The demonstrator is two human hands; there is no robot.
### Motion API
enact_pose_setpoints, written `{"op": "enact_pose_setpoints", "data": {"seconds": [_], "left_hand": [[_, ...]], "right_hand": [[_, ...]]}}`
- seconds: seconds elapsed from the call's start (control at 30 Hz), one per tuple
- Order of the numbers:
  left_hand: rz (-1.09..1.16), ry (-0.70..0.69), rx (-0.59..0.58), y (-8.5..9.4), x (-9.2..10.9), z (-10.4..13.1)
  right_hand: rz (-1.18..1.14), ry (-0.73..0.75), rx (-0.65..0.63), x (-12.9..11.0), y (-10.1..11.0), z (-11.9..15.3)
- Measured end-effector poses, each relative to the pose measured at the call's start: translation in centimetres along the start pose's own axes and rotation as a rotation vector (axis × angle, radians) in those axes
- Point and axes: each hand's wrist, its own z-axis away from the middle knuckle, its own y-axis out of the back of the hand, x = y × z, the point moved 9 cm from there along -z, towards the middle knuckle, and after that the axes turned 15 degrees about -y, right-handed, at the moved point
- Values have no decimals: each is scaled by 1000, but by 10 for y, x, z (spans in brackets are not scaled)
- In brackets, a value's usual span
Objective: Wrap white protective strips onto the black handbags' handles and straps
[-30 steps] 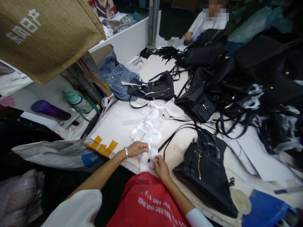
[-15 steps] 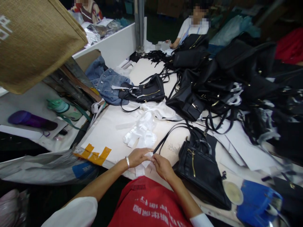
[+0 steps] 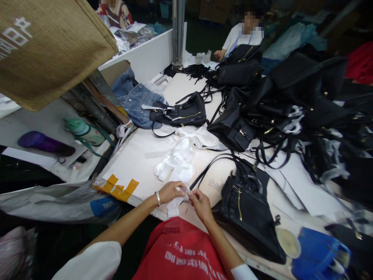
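Observation:
Near the table's front edge, my left hand [image 3: 170, 191], with a bracelet at the wrist, pinches a white strip [image 3: 174, 205] that hangs down over the edge. Close on its right, my right hand [image 3: 201, 203] has its fingertips pressed together at the end of a thin black strap [image 3: 201, 177] and the white piece. That strap loops back to a black bag [image 3: 244, 206] with a gold zipper, lying right of my hands. Crumpled white strips [image 3: 177, 159] lie just beyond my fingers.
Black bags [image 3: 233, 120] pile up at the right and back. A denim garment [image 3: 136, 103] lies at the back left. Bottles [image 3: 43, 144] stand on a left shelf; a blue container [image 3: 319, 252] is front right. A person [image 3: 243, 35] sits across.
The view has shifted slightly, so the surroundings appear further right. My hands' fingertips have drawn slightly apart, and more of the white piece shows between them. The person's hand across the table has lifted.

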Motion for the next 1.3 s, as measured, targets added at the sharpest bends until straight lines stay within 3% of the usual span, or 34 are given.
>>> {"op": "enact_pose_setpoints", "data": {"seconds": [0.17, 0.3, 0.37, 0.5, 0.7, 0.8, 0.9, 1.03, 1.2, 1.3], "left_hand": [[141, -66, -15, -7, 3, -9], [146, -47, -3, -11, -3, -13], [148, -37, -12, -13, -5, -13], [142, -29, 0, -10, -8, -9], [178, 16, 77, 4, -22, 0], [188, 25, 86, 4, -25, 1], [191, 21, 87, 3, -25, 1], [188, 9, 81, 2, -22, 2], [189, -4, 76, 1, -18, 5], [193, -8, 74, 0, -16, 6]], "right_hand": [[211, 77, 78, -8, 4, 0], [244, 67, 136, -9, 4, -2], [209, 27, 104, -3, 0, -1], [220, -53, 5, 23, 2, 16], [900, -136, 158, 93, 43, 54], [1041, -207, 168, 121, 49, 56], [1054, -183, 157, 126, 43, 51], [754, -82, 92, 102, 35, 49], [-165, -106, -9, 46, 38, 44], [-459, -67, 27, 16, 42, 34]]}}
